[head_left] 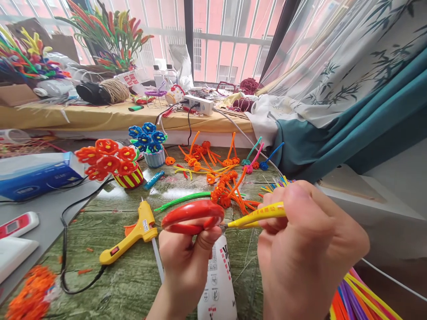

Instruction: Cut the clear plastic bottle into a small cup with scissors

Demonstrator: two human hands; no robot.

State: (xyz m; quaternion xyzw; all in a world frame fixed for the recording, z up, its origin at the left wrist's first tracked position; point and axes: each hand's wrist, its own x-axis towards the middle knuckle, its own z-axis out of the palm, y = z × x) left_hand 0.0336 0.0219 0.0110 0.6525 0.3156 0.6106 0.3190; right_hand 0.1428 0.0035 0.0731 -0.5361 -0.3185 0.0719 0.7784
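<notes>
Red-handled scissors [187, 211] gripped in left hand [185, 251], loops up. Yellow-handled pliers [256, 216] clamped in right hand [300, 240], just right; long axis near-horizontal, nose toward left thumb, contact unclear. White printed tube [215, 286] below.

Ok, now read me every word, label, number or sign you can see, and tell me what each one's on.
"公": apparently, in red on the yellow handle in the right hand; neighbouring characters are too blurred.
"K": possibly, in black on the white packaging; lettering partly hidden, smaller print unreadable.
Too small or blurred: the glue gun label, blue box lettering, red characters on the white card.
</notes>
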